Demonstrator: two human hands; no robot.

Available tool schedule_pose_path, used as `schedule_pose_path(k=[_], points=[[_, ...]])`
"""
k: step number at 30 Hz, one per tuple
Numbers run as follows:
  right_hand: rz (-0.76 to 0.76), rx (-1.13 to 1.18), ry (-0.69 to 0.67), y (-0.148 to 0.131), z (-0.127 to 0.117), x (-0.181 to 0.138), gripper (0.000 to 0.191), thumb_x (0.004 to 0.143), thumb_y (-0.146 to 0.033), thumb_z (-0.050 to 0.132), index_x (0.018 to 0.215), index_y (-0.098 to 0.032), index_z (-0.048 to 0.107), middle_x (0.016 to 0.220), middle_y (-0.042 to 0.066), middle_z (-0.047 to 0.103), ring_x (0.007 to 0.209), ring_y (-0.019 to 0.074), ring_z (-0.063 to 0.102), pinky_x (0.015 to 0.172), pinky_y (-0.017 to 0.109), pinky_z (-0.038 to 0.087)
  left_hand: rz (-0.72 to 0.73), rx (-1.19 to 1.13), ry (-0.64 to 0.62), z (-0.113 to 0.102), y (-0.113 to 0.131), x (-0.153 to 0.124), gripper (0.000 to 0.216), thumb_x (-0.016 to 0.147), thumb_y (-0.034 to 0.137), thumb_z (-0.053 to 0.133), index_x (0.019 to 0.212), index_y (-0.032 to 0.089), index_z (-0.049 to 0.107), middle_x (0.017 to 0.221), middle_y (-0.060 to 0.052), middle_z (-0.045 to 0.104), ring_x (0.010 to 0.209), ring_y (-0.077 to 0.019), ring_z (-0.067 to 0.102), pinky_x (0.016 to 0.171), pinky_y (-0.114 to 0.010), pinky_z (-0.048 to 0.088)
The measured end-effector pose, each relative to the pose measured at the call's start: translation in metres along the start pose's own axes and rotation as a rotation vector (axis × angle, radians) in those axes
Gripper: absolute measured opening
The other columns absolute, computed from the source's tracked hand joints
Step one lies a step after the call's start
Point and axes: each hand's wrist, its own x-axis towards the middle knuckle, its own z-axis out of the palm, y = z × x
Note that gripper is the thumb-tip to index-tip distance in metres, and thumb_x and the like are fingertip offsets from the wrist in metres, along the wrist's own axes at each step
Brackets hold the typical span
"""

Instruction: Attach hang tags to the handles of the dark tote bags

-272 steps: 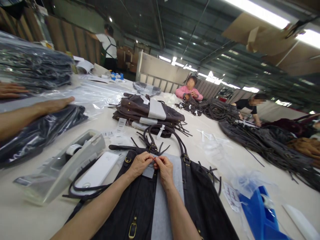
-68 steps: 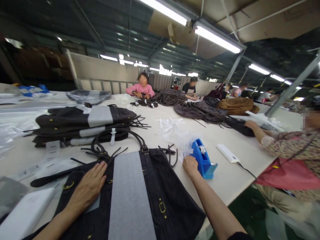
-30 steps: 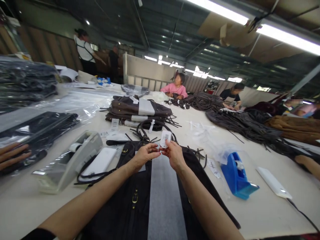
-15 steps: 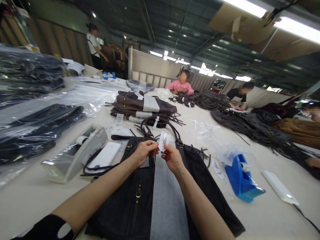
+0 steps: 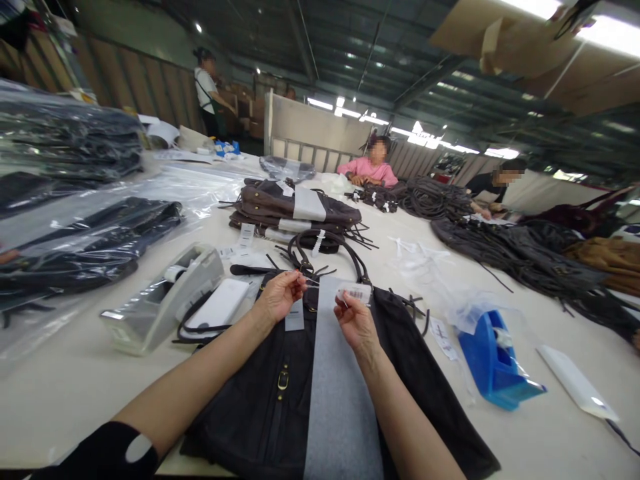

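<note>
A black handbag (image 5: pixel 260 400) with a grey paper band (image 5: pixel 335 393) down its middle lies flat on the table before me. My left hand (image 5: pixel 280 293) pinches something thin and pale above the bag's top edge, near the handles (image 5: pixel 325 250). A little to the right, my right hand (image 5: pixel 353 320) is closed on a small white barcode label (image 5: pixel 356 292), held over the bag. The two hands are a short way apart.
A grey tape dispenser (image 5: pixel 163 300) and a white flat box (image 5: pixel 220 303) lie to the left, a blue tape dispenser (image 5: pixel 493 363) to the right. Stacked brown bags (image 5: pixel 295 210) lie beyond. Bagged goods (image 5: pixel 75 247) fill the left side. Other people work at the far end.
My hands have drawn apart; the right hand has carried the label to the right and tilted it flat, while the left hand stays pinched near the handles.
</note>
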Motion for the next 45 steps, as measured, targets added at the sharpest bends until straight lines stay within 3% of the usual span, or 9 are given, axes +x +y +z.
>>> schedule_pose_path(k=[3, 7, 10, 14, 20, 28, 34, 40, 45], points=[[-0.169, -0.188, -0.097, 0.004, -0.004, -0.01, 0.018, 0.054, -0.016, 0.072, 0.069, -0.021, 0.065, 0.077, -0.001, 0.065, 0.074, 0.014, 0.058, 0.063, 0.025, 0.045, -0.015, -0.059, 0.053, -0.004, 0.006, 0.004, 0.006, 0.075, 0.014, 0.053, 0.069, 0.013, 0.052, 0.055, 0.002, 0.057, 0.048, -0.0085, 0.055, 0.044, -0.019, 0.038], [-0.462, -0.7, -0.505, -0.001, -0.007, -0.023, 0.014, 0.067, -0.016, 0.065, 0.078, -0.024, 0.069, 0.091, 0.002, 0.063, 0.089, 0.0175, 0.056, 0.08, 0.031, 0.043, 0.043, 0.021, 0.069, -0.007, 0.014, 0.007, 0.007, 0.071, 0.015, 0.055, 0.067, 0.013, 0.052, 0.055, 0.001, 0.058, 0.049, -0.0091, 0.055, 0.046, -0.02, 0.037], [-0.559, -1.035, -0.719, -0.009, -0.009, -0.024, 0.035, 0.072, -0.008, 0.052, 0.097, -0.028, 0.066, 0.1, 0.003, 0.061, 0.096, 0.0181, 0.053, 0.086, 0.035, 0.04, 0.139, 0.24, 0.003, -0.008, 0.019, 0.004, 0.012, 0.066, 0.021, 0.063, 0.067, 0.013, 0.053, 0.056, -0.001, 0.06, 0.049, -0.011, 0.056, 0.046, -0.02, 0.035], [-0.64, -1.051, -0.574, -0.012, -0.005, -0.016, 0.043, 0.073, -0.007, 0.047, 0.107, -0.029, 0.061, 0.105, 0.003, 0.06, 0.102, 0.0178, 0.05, 0.092, 0.036, 0.037, 0.278, 0.527, -0.192, -0.002, 0.02, -0.008, 0.018, 0.066, 0.029, 0.064, 0.065, 0.013, 0.056, 0.057, -0.002, 0.062, 0.05, -0.0111, 0.055, 0.048, -0.021, 0.033], [-0.374, -0.669, -0.574, 0.005, 0.028, -0.021, 0.048, 0.07, -0.023, 0.064, 0.116, -0.027, 0.051, 0.11, 0.001, 0.058, 0.103, 0.0186, 0.052, 0.091, 0.033, 0.039, 0.299, 0.719, -0.386, 0.013, 0.016, -0.024, 0.017, 0.071, 0.03, 0.059, 0.066, 0.014, 0.059, 0.06, -0.003, 0.062, 0.054, -0.0108, 0.052, 0.055, -0.023, 0.038], [-0.219, -0.498, -0.404, 0.022, 0.042, -0.015, 0.022, 0.073, -0.035, 0.06, 0.087, -0.018, 0.059, 0.052, -0.005, 0.05, 0.05, 0.0098, 0.047, 0.053, 0.022, 0.039, 0.392, 0.697, -0.244, 0.011, 0.018, -0.009, 0.018, 0.07, 0.032, 0.06, 0.065, 0.014, 0.06, 0.061, -0.002, 0.063, 0.053, -0.0094, 0.048, 0.053, -0.021, 0.035], [-0.306, -0.701, -0.318, 0.024, 0.038, -0.001, 0.024, 0.078, -0.04, 0.052, 0.072, -0.019, 0.06, 0.057, -0.004, 0.049, 0.049, 0.0091, 0.041, 0.045, 0.02, 0.031, 0.326, 0.556, -0.129, 0.003, 0.017, 0.008, 0.02, 0.064, 0.032, 0.064, 0.062, 0.014, 0.058, 0.057, -0.001, 0.061, 0.046, -0.0086, 0.047, 0.047, -0.021, 0.033], [-0.404, -0.827, -0.323, 0.023, 0.043, 0.007, 0.016, 0.074, -0.034, 0.057, 0.071, -0.02, 0.065, 0.068, -0.001, 0.058, 0.068, 0.0135, 0.05, 0.062, 0.023, 0.038, 0.327, 0.543, -0.111, 0.001, 0.023, 0.015, 0.02, 0.063, 0.031, 0.066, 0.061, 0.013, 0.058, 0.055, -0.002, 0.059, 0.049, -0.0094, 0.049, 0.049, -0.021, 0.035], [-0.196, -0.464, -0.375, 0.028, 0.058, 0.013, 0.028, 0.066, -0.029, 0.065, 0.091, -0.02, 0.056, 0.082, 0.0, 0.062, 0.076, 0.0135, 0.056, 0.07, 0.025, 0.042, 0.368, 0.579, -0.163, 0.004, 0.027, 0.014, 0.018, 0.066, 0.03, 0.063, 0.06, 0.014, 0.058, 0.056, -0.001, 0.06, 0.052, -0.0092, 0.05, 0.053, -0.021, 0.037]])
